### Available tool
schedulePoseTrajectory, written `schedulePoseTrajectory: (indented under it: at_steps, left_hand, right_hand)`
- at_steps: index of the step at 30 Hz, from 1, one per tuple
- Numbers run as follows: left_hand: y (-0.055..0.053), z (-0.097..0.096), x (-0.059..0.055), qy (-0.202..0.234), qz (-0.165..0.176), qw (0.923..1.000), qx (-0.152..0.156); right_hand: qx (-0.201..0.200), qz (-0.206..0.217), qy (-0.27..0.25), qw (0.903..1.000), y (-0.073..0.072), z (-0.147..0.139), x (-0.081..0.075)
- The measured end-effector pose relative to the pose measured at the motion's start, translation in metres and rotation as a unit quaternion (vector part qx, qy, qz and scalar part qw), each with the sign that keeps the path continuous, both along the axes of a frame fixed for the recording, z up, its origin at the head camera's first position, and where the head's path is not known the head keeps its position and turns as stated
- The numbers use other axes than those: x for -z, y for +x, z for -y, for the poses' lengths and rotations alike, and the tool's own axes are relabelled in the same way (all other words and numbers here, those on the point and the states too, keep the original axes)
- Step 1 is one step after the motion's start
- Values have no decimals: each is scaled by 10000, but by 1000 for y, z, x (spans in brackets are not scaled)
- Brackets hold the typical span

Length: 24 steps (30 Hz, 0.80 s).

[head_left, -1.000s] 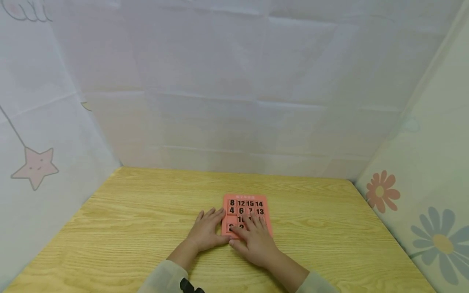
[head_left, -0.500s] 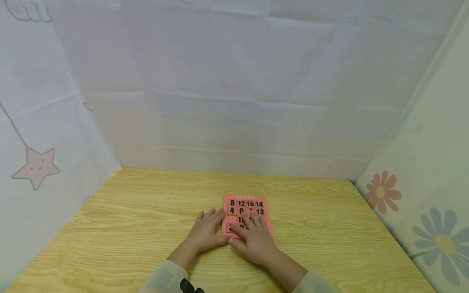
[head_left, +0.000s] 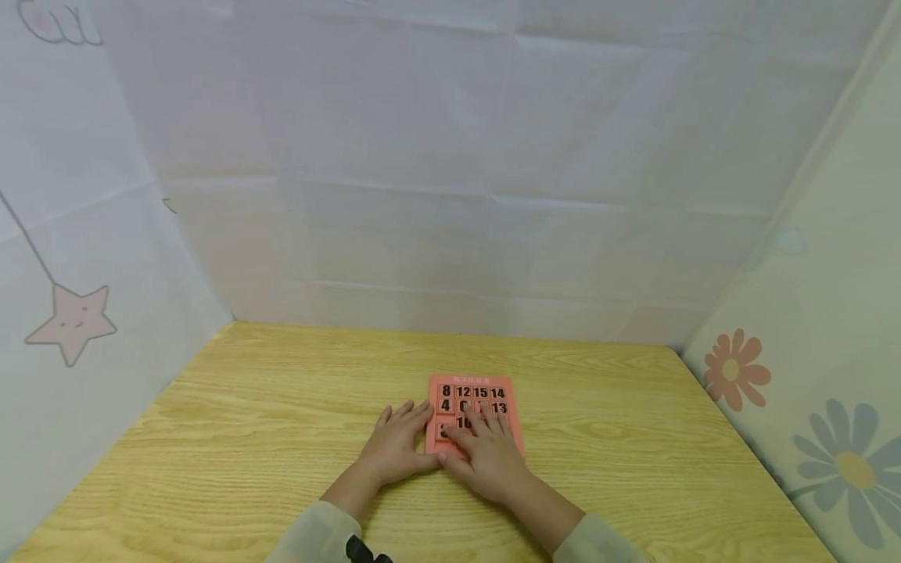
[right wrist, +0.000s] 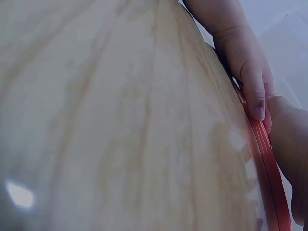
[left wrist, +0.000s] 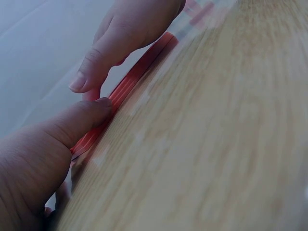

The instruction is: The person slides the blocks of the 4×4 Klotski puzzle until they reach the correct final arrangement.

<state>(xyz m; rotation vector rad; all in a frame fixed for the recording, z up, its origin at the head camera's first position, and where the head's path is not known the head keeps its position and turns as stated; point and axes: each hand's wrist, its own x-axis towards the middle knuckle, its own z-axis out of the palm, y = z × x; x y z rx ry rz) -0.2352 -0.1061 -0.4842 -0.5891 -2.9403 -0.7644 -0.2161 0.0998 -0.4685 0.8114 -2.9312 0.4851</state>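
A pink sliding number puzzle lies flat on the wooden table, its square tiles printed with black numbers. My left hand rests at its near left corner, fingers extended along the left side. The left thumb presses against the near edge. Over the lower right part lies my right hand, fingers spread and fairly straight. Its index fingertip touches the tile marked 3 in the left column, with bare board above and below that tile. Several tiles are covered by the right hand.
The wood-grain table stretches around the puzzle on all sides. A pale cloth backdrop rises behind it, with a printed star on the left and printed flowers on the right. A black strap part sits by the left sleeve.
My right index finger has pushed the 3 tile a little away from me, up the left column. The left hand and the puzzle board have stayed in place.
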Motion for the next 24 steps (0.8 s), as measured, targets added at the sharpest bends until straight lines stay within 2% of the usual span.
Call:
schedulePoseTrajectory:
  at_steps: [16,24]
  left_hand:
    - [-1,0,1,7,64,10000,-35]
    - [-1,1,1,-6,55,10000,-38]
  right_hand:
    - [176,-62,-5,9998,-12,4,4]
    - [262,76,90,9996,-16,5,5]
